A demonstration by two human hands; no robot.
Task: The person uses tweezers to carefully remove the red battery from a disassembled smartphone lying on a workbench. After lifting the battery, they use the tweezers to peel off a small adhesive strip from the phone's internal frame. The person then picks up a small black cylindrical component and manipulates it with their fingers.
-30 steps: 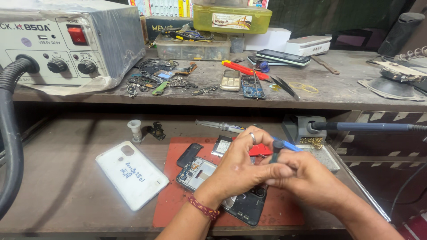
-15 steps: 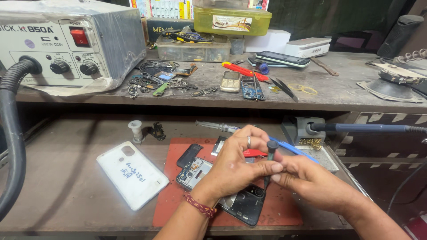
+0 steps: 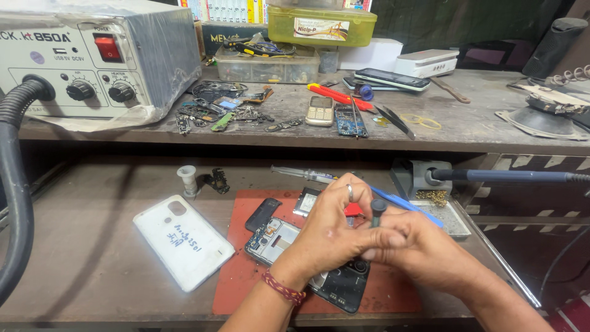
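Hot-air station (image 3: 92, 58): sits far left on the upper shelf, its black hose (image 3: 15, 203) drooping down past the bench edge.
White back cover (image 3: 182, 241): lies flat on the lower bench, off the red mat (image 3: 393, 295) and just left of it, well apart from both hands.
Opened phone (image 3: 279, 241): rests on the mat with its back off and its inner frame showing; the lower end is hidden under the wrists.
Left hand (image 3: 332, 230): hovers over the phone, fingers curled and pressed against the right hand's fingertips, seemingly steadying something small; what is pinched there I cannot tell.
Right hand (image 3: 424, 249): closed round a thin dark screwdriver (image 3: 377, 212), held upright with its cap poking up between the two hands.
Step in hand: it looks like screw work on the opened phone, the tip being seated or a screw handled.
Next move calls for: a steady, straight driver and light pressure, so the tip does not slip onto the board.
Soldering iron (image 3: 504, 176): parked in its stand at right, untouched.
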